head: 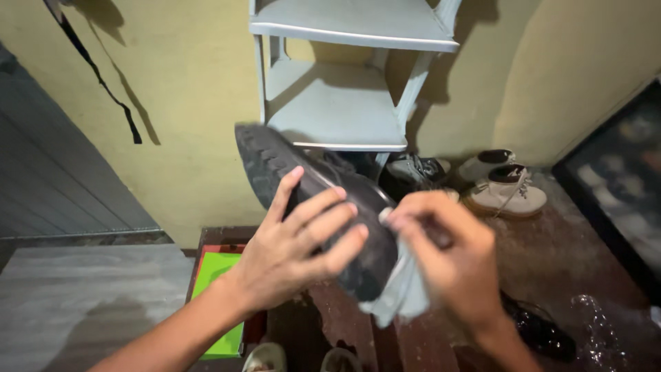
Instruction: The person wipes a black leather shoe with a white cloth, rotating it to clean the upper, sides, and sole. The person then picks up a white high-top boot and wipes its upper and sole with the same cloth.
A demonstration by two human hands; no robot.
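Observation:
My left hand [296, 244] grips a black shoe [275, 162] from the side, sole turned up and toward the left, held above the floor. Pressed against the shoe's lower end is my right hand [451, 258], which holds a pale grey cloth [403, 293]. The cloth hangs down below the shoe between both hands. The shoe's upper is mostly hidden behind my fingers.
A white shelf rack [337, 103] stands against the yellow wall. Beneath and beside it sit dark shoes [413, 171] and beige shoes [506, 193]. A black shoe [540, 331] lies on the wet dark floor [585, 262] at right. A green box [220, 275] sits at left.

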